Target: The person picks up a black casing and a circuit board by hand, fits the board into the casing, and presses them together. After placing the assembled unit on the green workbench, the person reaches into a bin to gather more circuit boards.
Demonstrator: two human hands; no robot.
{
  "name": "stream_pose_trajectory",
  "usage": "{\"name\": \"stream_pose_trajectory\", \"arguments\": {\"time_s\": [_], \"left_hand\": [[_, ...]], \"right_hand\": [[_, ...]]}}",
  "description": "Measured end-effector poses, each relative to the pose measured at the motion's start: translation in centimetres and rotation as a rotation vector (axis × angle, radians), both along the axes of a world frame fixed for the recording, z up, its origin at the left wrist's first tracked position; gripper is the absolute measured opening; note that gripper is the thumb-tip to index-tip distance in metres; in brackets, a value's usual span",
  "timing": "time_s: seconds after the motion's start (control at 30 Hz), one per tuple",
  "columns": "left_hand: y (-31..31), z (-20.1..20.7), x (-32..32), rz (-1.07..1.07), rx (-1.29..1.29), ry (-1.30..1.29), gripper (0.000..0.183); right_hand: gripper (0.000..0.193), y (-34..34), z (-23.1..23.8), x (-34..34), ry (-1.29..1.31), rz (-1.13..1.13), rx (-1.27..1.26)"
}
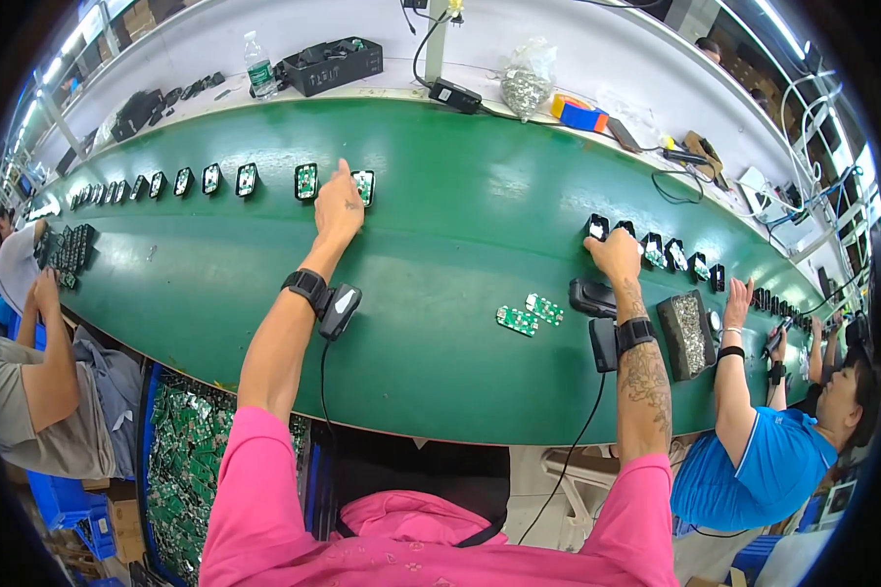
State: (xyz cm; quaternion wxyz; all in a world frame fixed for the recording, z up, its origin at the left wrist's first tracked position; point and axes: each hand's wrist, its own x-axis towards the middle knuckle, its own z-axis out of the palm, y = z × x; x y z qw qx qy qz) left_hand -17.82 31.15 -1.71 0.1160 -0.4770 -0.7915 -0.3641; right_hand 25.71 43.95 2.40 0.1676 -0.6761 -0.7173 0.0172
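Observation:
My left hand (338, 207) reaches to the far part of the green table and grips a small black housing with a green circuit board (364, 184) at its right side. The index finger points away from me, and the other fingers are partly hidden. A similar filled housing (306, 182) stands just left of it. My right hand (616, 256) has its thumb and fingers around an open black housing with a white piece inside (597, 227), at the near end of a slanting row. Below lie two loose green circuit boards (517, 320) and a black plastic case (593, 297).
Filled housings (247, 179) run in a line leftward; more housings (675, 254) run rightward. Right of my forearm stands a dark box of small metal parts (686, 336). Co-workers sit at both sides, one in a blue shirt (764, 470). A bin of boards (181, 470) is lower left.

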Motion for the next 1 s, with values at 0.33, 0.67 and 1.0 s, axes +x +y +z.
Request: {"name": "stream_pose_trajectory", "arguments": {"time_s": [0.33, 0.67, 1.0], "left_hand": [[-13.6, 0.1, 20.8, -0.622, 0.268, -0.878, 0.059], [-23.1, 1.9, 20.2, -0.595, 0.231, -1.885, 0.038], [-26.6, 2.3, 20.9, -0.611, 0.121, -1.933, 0.045]], "right_hand": [[0.032, -21.7, 4.5, -8.0, 0.476, 0.728, -0.332], [0.036, -21.5, -1.6, -3.1, 0.247, 0.567, -0.002], [0.035, -28.2, -1.2, -0.7, 0.246, 0.545, -0.144]]}}
